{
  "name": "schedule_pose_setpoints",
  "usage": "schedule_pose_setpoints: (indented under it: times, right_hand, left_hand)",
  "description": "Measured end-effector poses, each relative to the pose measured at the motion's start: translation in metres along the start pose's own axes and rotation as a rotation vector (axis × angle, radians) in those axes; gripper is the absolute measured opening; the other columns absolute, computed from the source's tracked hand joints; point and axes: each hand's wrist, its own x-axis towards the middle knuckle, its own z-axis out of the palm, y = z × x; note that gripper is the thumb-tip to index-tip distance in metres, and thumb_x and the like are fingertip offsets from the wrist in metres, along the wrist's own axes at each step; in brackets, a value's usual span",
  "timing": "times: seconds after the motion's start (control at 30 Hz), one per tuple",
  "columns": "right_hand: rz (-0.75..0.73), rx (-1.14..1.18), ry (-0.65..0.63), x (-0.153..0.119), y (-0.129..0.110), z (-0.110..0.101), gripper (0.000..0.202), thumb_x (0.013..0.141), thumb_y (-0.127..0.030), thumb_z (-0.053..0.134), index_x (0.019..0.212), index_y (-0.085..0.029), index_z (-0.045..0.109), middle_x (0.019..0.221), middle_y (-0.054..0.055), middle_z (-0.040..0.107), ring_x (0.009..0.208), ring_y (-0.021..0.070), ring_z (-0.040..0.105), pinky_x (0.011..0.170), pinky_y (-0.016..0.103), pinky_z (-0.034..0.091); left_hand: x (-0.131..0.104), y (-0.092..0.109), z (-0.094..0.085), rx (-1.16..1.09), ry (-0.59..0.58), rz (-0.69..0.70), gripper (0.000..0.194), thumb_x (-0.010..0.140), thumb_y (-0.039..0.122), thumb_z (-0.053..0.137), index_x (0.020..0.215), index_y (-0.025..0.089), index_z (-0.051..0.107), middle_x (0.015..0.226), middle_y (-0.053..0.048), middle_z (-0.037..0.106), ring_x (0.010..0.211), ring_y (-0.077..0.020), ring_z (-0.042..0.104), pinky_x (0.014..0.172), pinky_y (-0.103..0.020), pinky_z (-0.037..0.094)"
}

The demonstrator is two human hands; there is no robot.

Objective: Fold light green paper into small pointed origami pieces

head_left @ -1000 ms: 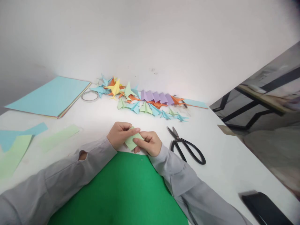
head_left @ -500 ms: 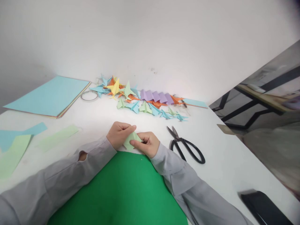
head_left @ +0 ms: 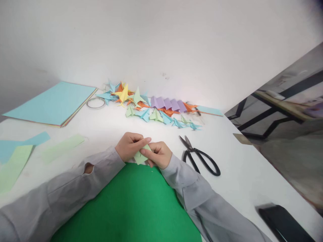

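A small piece of folded light green paper is held between both hands, just above the near edge of the white table. My left hand pinches its upper left side, with the thumb stretched across the top. My right hand grips its right side, the thumb lying over the paper's face. Part of the paper is hidden behind the fingers. Black-handled scissors lie with blades parted, to the right of my right hand. Folded paper birds in several colours sit in a heap beyond the hands.
Blue sheets lie stacked at the back left, beside a tape roll. Green paper strips and blue scraps rest at the left. A purple pleated paper stands by the wall. A black phone-like object lies near right.
The light green paper has been turned in my fingers and now shows a smaller, more pointed shape. My left thumb has slid slightly to the right, closer to my right hand.
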Motion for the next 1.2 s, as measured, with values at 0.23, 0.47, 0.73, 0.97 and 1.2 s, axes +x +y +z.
schedule_pose_setpoints:
  times: [0.23,0.47,0.73,0.97,1.2]
  right_hand:
    - [0.015,-0.087,0.009,-0.001,0.000,-0.001,0.050,0.069,-0.044,0.061,0.032,-0.016,0.045,0.026,-0.004,0.041,0.026,0.0030,0.030,0.031,0.019,0.021]
    - [0.044,-0.127,-0.006,0.000,-0.001,0.002,0.042,0.069,-0.048,0.057,0.043,-0.015,0.055,0.029,-0.005,0.042,0.026,0.0049,0.035,0.029,0.019,0.025]
    - [0.103,-0.304,-0.009,-0.002,-0.009,0.004,0.046,0.076,-0.041,0.052,0.038,-0.015,0.053,0.027,-0.004,0.039,0.028,0.0053,0.035,0.035,0.019,0.029]
    - [0.100,-0.234,-0.002,-0.004,-0.009,0.003,0.048,0.074,-0.050,0.053,0.041,-0.015,0.054,0.029,-0.005,0.038,0.029,0.0049,0.034,0.035,0.019,0.027]
    - [0.056,-0.245,0.007,-0.002,-0.001,0.002,0.036,0.072,-0.040,0.058,0.050,-0.012,0.059,0.041,0.000,0.054,0.035,0.0062,0.044,0.037,0.018,0.033]
  left_hand:
    - [0.000,0.000,0.001,0.035,-0.056,0.019,0.043,0.070,0.044,0.057,0.044,0.015,0.038,0.043,0.005,0.032,0.044,-0.0052,0.029,0.042,-0.021,0.023]
    - [0.000,0.003,0.000,0.019,-0.051,0.041,0.040,0.072,0.043,0.052,0.047,0.015,0.039,0.046,0.005,0.034,0.045,-0.0055,0.031,0.043,-0.020,0.026]
    - [-0.001,0.003,0.000,0.036,-0.072,0.062,0.041,0.070,0.037,0.058,0.045,0.015,0.035,0.045,0.006,0.029,0.044,-0.0046,0.028,0.041,-0.021,0.022]
    - [0.000,0.002,0.001,0.068,-0.068,0.092,0.043,0.072,0.040,0.055,0.044,0.016,0.033,0.044,0.006,0.028,0.044,-0.0050,0.028,0.042,-0.021,0.022]
    - [0.000,0.001,0.000,0.063,-0.053,0.041,0.044,0.074,0.046,0.049,0.044,0.016,0.033,0.044,0.005,0.028,0.044,-0.0054,0.028,0.042,-0.022,0.021]
